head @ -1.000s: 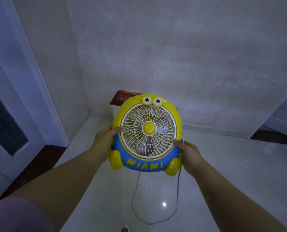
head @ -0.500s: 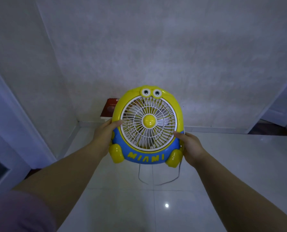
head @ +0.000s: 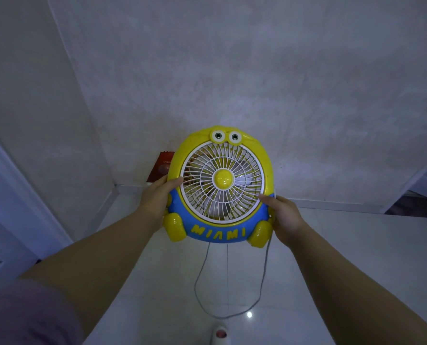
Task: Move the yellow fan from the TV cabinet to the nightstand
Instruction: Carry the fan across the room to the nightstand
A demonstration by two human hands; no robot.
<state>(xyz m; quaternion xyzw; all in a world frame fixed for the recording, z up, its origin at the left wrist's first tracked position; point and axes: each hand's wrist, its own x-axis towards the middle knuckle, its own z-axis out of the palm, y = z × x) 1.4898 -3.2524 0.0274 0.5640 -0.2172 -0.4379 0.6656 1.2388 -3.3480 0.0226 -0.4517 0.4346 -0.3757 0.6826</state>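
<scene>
The yellow fan [head: 221, 185] is round, with a blue base lettered MIAMI, a white grille and two toy eyes on top. It is held upright in the air in front of me, facing me. My left hand [head: 157, 197] grips its left rim, thumb on the grille edge. My right hand [head: 283, 215] grips its lower right side. The fan's grey cord [head: 232, 305] hangs in a loop below it. Neither the TV cabinet nor the nightstand is in view.
A red box [head: 161, 166] stands against the wall behind the fan, partly hidden. White tiled floor [head: 356, 257] lies below. A pale wall corner is at the left, with a white door frame [head: 15, 180]. A doorway [head: 416, 195] opens at the right.
The view has swung left and closer to the wall. The fan stays held in both hands the same way, and the cord loop hangs lower in view.
</scene>
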